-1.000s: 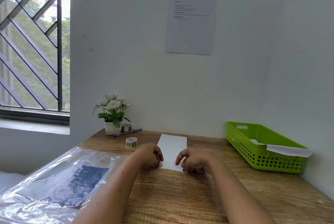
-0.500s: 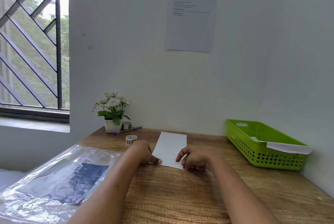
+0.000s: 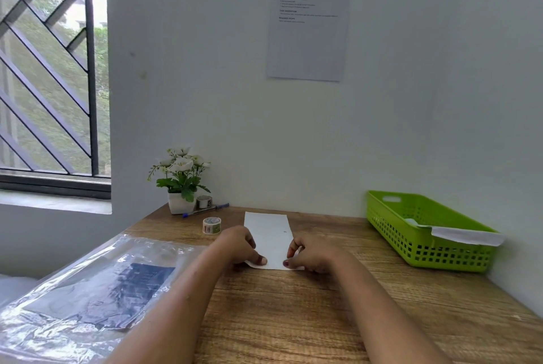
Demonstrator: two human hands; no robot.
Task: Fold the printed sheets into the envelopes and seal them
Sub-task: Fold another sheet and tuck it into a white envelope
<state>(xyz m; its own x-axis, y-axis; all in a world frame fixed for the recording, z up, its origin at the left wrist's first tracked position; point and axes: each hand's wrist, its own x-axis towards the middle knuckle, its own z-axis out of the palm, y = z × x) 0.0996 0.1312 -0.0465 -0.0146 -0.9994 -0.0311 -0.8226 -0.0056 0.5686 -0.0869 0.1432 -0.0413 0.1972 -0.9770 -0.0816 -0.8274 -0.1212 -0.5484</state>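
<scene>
Left hand [image 3: 239, 246] has slid to the 7 o'clock corner of the sheet [image 3: 269, 234], fingers [image 3: 261, 260] curled and pinching the near edge. The sheet itself got nudged straight and now runs toward 12 o'clock on the bench [image 3: 293, 319] (no crease yet, so folding looks next). Right hand [image 3: 311, 252] pinches the 5 o'clock corner, curled the same way.

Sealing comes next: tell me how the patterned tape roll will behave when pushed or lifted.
The tape roll lies flat, hole up, so a push probably slides it rather than rolls it. Small and hollow, it is likely light.
</scene>
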